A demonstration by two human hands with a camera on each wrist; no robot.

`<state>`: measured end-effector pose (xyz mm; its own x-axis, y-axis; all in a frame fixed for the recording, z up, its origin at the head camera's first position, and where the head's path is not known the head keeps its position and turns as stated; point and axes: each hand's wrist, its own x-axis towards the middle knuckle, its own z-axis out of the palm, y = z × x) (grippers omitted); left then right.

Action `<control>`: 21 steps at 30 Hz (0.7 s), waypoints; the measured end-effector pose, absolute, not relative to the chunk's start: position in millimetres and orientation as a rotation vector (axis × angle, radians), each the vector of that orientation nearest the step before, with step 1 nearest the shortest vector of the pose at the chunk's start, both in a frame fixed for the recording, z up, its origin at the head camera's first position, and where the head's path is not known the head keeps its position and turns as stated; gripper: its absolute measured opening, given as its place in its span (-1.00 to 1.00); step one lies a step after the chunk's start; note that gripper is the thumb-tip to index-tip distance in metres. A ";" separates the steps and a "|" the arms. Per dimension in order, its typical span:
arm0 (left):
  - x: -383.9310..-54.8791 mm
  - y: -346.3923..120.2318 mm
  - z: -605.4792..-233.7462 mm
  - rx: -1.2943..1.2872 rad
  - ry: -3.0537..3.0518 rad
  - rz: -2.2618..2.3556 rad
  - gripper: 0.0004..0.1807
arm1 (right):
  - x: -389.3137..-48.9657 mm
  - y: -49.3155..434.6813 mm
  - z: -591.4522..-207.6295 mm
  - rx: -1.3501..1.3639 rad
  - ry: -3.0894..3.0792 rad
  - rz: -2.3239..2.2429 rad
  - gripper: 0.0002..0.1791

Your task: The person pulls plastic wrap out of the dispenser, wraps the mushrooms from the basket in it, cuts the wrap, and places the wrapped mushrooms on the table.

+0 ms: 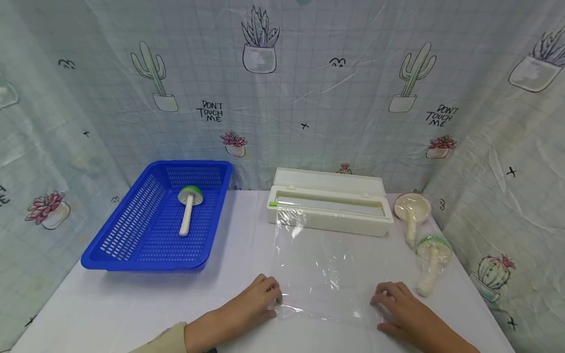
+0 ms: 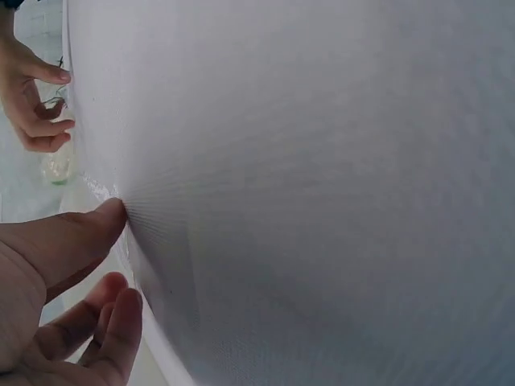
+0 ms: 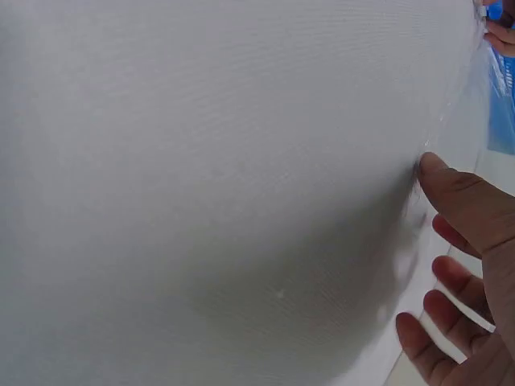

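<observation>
A sheet of clear plastic wrap (image 1: 318, 274) runs from the white wrap dispenser (image 1: 331, 223) toward me over the white table. At its near left corner, my left hand (image 1: 258, 301) pinches the edge, thumb and index finger close together. My right hand (image 1: 403, 311) is at the near right corner, the film's edge at its thumb tip. In the right wrist view, the thumb (image 3: 455, 189) stands apart from the bent fingers. Beyond the right hand lie two mushroom-shaped things, one green-capped (image 1: 432, 260) and one pale (image 1: 412, 215), both under shiny film.
A blue plastic basket (image 1: 154, 264) stands at the left with a green-capped toy mushroom (image 1: 187, 211) inside. The dispenser's lid (image 1: 331, 182) is raised, and a small green piece (image 1: 273, 203) sits at its left end. Patterned curtains (image 1: 291, 98) enclose the table's back and sides.
</observation>
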<state>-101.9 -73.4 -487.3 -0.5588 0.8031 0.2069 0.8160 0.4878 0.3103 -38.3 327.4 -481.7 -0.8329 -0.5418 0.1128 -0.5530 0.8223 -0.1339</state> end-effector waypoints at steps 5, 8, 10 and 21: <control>-101.0 -73.8 -484.3 -1.483 -2.687 -0.585 -0.80 | -33.8 327.3 -481.7 0.770 -3.033 0.237 -0.48; -101.2 -75.2 -483.3 -1.502 -2.697 -0.601 -0.82 | -32.3 327.8 -482.1 0.749 -3.064 0.253 -0.45; -102.7 -76.0 -482.7 -1.517 -2.706 -0.613 -0.83 | -32.4 328.7 -482.9 0.776 -3.030 0.255 -0.46; -114.1 -83.9 -466.5 -1.502 -2.817 -0.990 -0.84 | -35.2 330.9 -483.8 0.760 -3.073 0.315 -0.47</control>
